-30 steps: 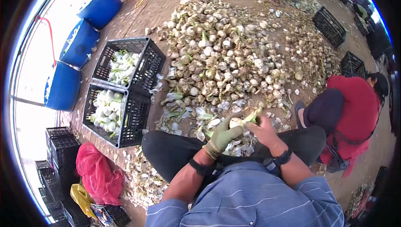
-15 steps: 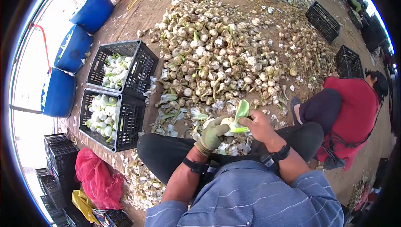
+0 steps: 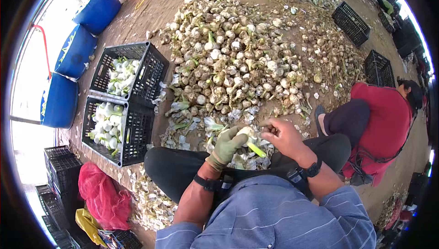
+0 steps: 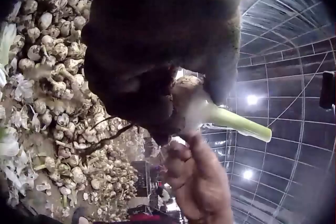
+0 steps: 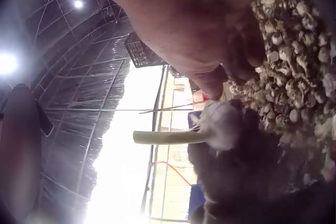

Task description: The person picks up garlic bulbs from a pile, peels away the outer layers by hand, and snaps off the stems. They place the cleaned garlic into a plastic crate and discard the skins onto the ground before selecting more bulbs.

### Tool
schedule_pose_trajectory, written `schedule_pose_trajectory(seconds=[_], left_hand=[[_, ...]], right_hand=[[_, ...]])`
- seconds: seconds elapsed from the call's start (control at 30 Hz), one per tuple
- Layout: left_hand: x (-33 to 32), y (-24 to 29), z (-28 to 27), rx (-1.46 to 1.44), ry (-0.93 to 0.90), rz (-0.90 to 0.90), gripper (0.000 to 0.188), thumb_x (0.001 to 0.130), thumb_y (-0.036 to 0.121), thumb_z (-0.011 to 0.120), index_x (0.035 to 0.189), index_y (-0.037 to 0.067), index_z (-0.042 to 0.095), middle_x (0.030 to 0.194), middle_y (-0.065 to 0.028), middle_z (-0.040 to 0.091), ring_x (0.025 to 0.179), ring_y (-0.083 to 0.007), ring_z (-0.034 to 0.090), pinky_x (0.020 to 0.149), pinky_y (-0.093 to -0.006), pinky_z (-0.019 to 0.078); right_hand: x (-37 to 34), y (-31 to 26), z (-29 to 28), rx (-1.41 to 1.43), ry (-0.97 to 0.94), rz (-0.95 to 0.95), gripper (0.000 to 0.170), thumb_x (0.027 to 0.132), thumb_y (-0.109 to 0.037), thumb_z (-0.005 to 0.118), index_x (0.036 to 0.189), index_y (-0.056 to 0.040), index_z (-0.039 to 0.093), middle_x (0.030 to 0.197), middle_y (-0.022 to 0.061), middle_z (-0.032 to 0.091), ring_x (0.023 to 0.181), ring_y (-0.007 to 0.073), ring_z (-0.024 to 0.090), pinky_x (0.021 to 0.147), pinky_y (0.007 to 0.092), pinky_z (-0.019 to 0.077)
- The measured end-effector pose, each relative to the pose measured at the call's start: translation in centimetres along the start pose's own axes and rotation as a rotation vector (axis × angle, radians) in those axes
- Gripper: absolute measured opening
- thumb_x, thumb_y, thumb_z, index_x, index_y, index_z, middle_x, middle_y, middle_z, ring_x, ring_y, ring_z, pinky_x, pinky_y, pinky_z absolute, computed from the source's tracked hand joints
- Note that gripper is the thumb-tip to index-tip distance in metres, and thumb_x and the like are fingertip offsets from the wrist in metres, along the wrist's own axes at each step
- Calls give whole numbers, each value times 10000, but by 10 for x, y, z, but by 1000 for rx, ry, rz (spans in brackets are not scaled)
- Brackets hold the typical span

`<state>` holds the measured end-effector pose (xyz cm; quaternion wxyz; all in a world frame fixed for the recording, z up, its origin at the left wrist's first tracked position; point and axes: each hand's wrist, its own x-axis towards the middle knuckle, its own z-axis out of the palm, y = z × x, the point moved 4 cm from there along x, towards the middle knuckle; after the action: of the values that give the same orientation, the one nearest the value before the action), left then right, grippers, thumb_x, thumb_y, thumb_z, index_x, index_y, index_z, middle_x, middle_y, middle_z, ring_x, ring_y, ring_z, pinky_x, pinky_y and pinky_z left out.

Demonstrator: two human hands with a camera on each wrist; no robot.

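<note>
My gloved left hand grips a garlic bulb above my lap. A short, pale green stem sticks out from it toward my body. Pale and partly stripped, the bulb shows beyond the dark glove in the left wrist view. Right beside it is my bare right hand, its thumb and forefinger spread apart. In the right wrist view its fingertips come close to the white bulb, and the stem points left.
A big heap of garlic covers the floor ahead, with peeled skins before it. Two black crates of trimmed garlic stand to the left, near blue tubs. A person in red sits close at the right.
The broad green leaf that my right hand was pulling off is gone from the bulb, leaving a bare stem. My right fingers have parted from it; the left hand keeps its hold.
</note>
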<state>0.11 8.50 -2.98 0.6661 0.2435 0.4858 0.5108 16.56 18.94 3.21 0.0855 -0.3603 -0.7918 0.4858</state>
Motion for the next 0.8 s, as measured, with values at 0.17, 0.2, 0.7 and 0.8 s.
schedule_pose_trajectory(seconds=[0.17,0.2,0.7,0.8], left_hand=[[0,-6,1,75,97,-32,460,911,290,652,1249,-18,605,805,-4,639,624,-62,575,529,-219,437],[0,-8,0,92,105,-37,441,914,295,649,1232,-10,619,790,0,634,617,-62,570,525,-219,431],[4,-4,7,211,78,202,627,941,264,621,1453,-15,392,1193,-88,600,912,-137,608,728,-265,519],[6,-10,5,28,192,96,477,944,197,618,1358,-17,518,1105,-71,649,918,-115,613,731,-268,526]], right_hand=[[2,-15,8,-213,87,-391,219,847,-208,717,1000,-63,658,808,109,636,727,318,626,637,418,491],[0,-20,9,-248,116,-421,189,850,-202,704,985,-77,662,801,117,632,732,327,627,626,433,490],[-1,36,34,726,-13,270,110,951,-91,586,979,15,594,725,-22,578,582,30,501,504,222,412],[-7,27,52,791,-66,196,119,942,-96,598,1008,2,590,749,-22,573,565,33,489,489,220,398]])
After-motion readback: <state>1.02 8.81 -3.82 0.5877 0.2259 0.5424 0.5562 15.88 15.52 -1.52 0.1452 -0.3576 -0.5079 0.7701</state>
